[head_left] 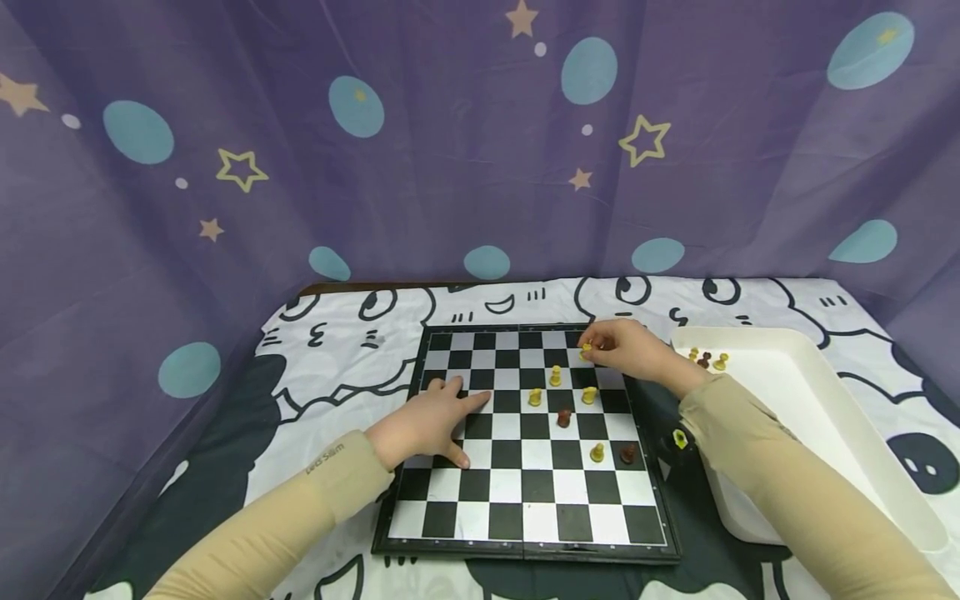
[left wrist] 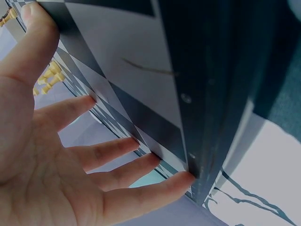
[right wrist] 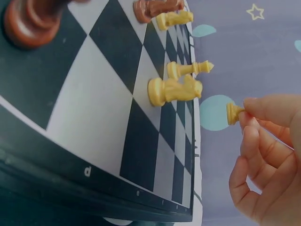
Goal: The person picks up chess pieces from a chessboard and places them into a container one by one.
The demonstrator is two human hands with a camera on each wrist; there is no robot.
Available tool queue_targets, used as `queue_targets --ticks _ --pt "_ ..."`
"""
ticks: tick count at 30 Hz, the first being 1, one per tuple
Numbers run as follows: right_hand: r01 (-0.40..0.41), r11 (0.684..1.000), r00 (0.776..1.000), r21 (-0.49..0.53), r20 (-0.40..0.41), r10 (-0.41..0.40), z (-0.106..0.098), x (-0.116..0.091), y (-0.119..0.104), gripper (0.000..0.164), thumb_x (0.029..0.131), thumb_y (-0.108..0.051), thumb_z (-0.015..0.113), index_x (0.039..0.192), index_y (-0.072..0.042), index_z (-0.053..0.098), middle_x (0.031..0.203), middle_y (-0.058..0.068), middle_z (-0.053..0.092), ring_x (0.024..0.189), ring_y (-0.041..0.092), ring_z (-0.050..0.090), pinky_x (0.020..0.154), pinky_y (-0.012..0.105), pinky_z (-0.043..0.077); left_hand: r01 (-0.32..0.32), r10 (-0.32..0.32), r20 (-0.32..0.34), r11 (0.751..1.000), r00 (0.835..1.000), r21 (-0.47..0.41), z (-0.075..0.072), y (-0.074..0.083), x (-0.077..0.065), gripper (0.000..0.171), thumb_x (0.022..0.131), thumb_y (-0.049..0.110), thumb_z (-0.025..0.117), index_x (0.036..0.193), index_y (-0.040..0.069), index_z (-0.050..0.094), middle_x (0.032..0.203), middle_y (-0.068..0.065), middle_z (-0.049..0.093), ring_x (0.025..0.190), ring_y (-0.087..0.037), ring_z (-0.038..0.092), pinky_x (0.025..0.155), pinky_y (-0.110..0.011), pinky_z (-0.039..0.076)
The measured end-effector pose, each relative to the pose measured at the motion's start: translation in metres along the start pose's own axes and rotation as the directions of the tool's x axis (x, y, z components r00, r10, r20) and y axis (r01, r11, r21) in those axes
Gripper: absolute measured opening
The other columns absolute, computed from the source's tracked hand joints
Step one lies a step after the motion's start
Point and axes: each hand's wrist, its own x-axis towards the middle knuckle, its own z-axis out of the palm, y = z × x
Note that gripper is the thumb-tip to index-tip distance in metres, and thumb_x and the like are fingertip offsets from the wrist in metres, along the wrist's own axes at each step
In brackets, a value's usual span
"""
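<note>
Between thumb and fingertips my right hand (head_left: 626, 346) pinches a yellow chess piece (right wrist: 233, 114) by its upper part, base exposed. It is over the far right of the black-and-white chessboard (head_left: 506, 487), and in the right wrist view the piece hangs clear of the squares. My left hand (head_left: 431, 421) has its fingers spread, fingertips on the board's left side. Several pieces stand on the board's right half: a yellow knight (right wrist: 174, 90), a slender yellow piece (head_left: 555, 376), another yellow piece (head_left: 597, 452), a brown piece (head_left: 564, 418) and a second brown piece (head_left: 628, 453) near the right edge.
To the right of the board lies a white tray (head_left: 825, 433), with a few yellow and brown pieces (head_left: 721, 362) at its far end. My right forearm crosses over it. A patterned cloth (head_left: 480, 307) covers the table, and a purple curtain (head_left: 465, 192) hangs behind.
</note>
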Motion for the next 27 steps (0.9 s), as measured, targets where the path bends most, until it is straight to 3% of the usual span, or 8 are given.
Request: queue_targets --ticks 15,27 --pt "0.040 0.999 0.999 0.001 -0.014 -0.040 -0.006 -0.022 -0.007 0.015 0.088 -0.011 0.065 0.100 -0.002 0.067 0.080 0.007 0.066 0.063 0.011 0.051 0.058 0.027 0.043 0.000 0.000 -0.005 1.000 1.000 -0.002 0.001 0.000 -0.001 0.097 0.063 0.046 0.082 0.146 0.023 0.039 0.135 -0.020 0.042 0.117 -0.038 0.042 0.091 -0.048 0.046" --pt "0.018 1.000 0.999 -0.017 -0.041 -0.019 -0.012 -0.039 -0.006 0.014 0.087 -0.009 0.065 0.100 -0.003 0.068 0.079 0.000 0.064 0.066 0.011 0.053 0.060 0.027 0.045 0.004 -0.004 0.007 1.000 1.000 -0.014 -0.001 0.001 -0.001 0.096 0.063 0.045 0.083 0.146 0.022 0.040 0.134 -0.020 0.042 0.118 -0.039 0.042 0.090 -0.049 0.047"
